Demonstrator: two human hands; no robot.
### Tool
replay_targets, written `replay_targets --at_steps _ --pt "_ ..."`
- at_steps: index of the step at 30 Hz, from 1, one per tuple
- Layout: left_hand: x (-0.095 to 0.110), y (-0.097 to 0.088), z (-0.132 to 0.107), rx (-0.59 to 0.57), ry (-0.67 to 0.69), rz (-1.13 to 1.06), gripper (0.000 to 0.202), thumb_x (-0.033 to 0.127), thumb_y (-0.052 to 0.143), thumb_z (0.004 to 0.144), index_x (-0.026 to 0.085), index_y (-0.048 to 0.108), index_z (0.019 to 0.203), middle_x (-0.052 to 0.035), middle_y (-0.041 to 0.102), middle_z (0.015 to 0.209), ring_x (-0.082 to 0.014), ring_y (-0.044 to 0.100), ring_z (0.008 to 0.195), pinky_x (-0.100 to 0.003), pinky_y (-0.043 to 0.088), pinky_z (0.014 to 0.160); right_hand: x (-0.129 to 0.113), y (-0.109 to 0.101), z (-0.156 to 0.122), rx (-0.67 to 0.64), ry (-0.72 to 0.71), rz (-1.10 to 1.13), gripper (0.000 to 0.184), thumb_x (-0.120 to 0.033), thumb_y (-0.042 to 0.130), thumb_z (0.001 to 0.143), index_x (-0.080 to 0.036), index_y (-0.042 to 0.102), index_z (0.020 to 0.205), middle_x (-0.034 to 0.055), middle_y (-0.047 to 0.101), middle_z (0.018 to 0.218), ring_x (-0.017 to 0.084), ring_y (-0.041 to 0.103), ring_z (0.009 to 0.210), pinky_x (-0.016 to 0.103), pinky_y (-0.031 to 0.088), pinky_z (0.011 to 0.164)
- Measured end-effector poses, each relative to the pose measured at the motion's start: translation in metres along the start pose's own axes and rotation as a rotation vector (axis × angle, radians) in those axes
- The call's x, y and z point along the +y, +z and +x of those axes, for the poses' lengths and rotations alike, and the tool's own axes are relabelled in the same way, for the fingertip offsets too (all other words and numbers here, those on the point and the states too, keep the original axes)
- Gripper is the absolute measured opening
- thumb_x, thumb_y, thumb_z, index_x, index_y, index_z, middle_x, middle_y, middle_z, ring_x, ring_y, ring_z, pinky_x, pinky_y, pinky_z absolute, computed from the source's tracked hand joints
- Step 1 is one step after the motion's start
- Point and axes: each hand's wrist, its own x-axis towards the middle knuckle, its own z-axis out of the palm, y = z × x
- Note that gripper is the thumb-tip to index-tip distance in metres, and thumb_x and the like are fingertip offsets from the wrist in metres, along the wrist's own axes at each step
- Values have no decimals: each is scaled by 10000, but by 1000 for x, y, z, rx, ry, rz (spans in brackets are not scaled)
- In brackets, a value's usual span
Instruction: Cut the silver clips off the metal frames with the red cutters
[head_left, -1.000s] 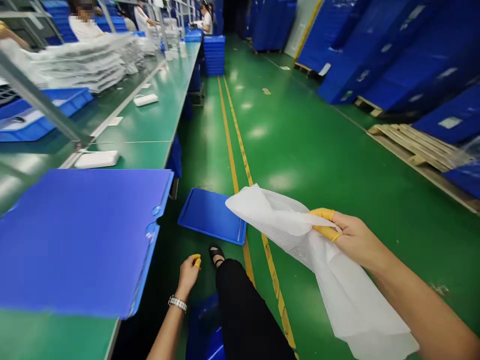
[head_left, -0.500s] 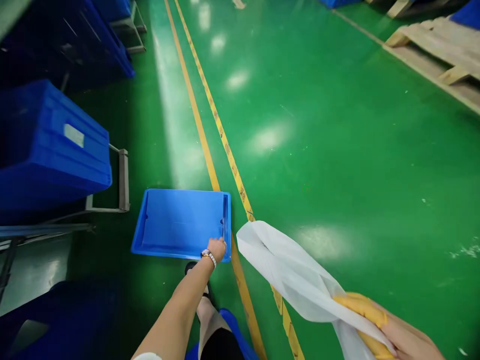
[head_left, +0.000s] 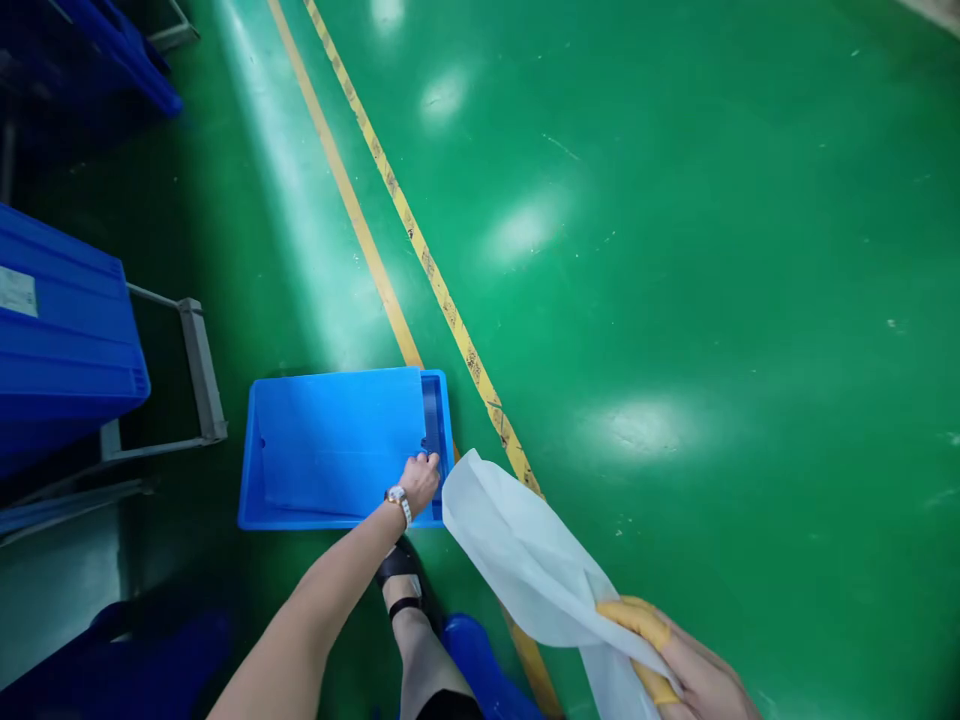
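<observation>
My left hand (head_left: 420,482) reaches down into the blue tray (head_left: 250,490) on the green floor (head_left: 712,250), its fingers bent and pinching the right edge of the blue sheet (head_left: 337,430) beside a small notch. I can't see the fingertips beneath that edge, so how deep my grip goes is hidden. The sheet lies within the tray at its left end, while its right end looks tipped up; my knuckles cover part of the edge, and in the dark strip (head_left: 430,400) to the right of it I can't make out what lies there.

My right hand (head_left: 667,655), cut off at the bottom of the view, has yellow covers on the fingers that show, and these are pressed together on the thin white wrap (head_left: 532,550). It droops in folds toward the tray's right end and runs out of view below; whether it is a bag or a loose sheet, I can't tell.

The watch (head_left: 399,505) sits on my left wrist, and my forearm partly covers my dark shoe (head_left: 394,562). To the left, a blue bin (head_left: 67,330) is cut off by the view's edge, the print on its label (head_left: 16,291) unreadable.
</observation>
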Motion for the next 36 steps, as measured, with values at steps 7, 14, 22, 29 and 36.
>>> replay_targets --at_steps 7,14,22,29,36 --pt "-53 -66 -175 318 -48 109 291 10 375 818 128 633 882 -147 299 1466 -241 519 997 -436 478 831 6 56 18 -90 64 121 391 -165 421 717 -236 685 996 54 701 970 215 656 910 316 532 812" --pt "-112 -93 -310 884 -333 -230 344 176 368 877 184 607 1126 -72 138 1549 -275 428 1242 -431 429 976 -8 135 57 -223 10 101 462 -125 373 686 -202 664 1036 69 682 1005 218 630 960 349 503 845" --pt "-143 -83 -343 829 -873 -153 497 198 414 878 239 420 1373 -27 591 779 -135 535 568 -253 435 563 -61 283 136 -501 -145 -97 516 -10 396 679 -178 635 1104 69 651 1119 186 594 1042 273 429 914" --pt "-133 -64 -365 830 -992 -142 517 189 439 867 283 418 1375 0 566 742 -123 502 546 -231 384 534 -110 361 181 -618 -269 -201 380 -28 465 711 -196 634 1007 65 654 1052 194 597 946 245 412 808" --pt "-136 -44 -371 826 -927 -203 503 184 435 860 261 449 1357 -39 652 912 -138 593 645 -231 434 580 -156 371 184 -624 -430 -258 326 -63 462 769 -197 614 1024 58 641 973 185 589 862 251 417 750"
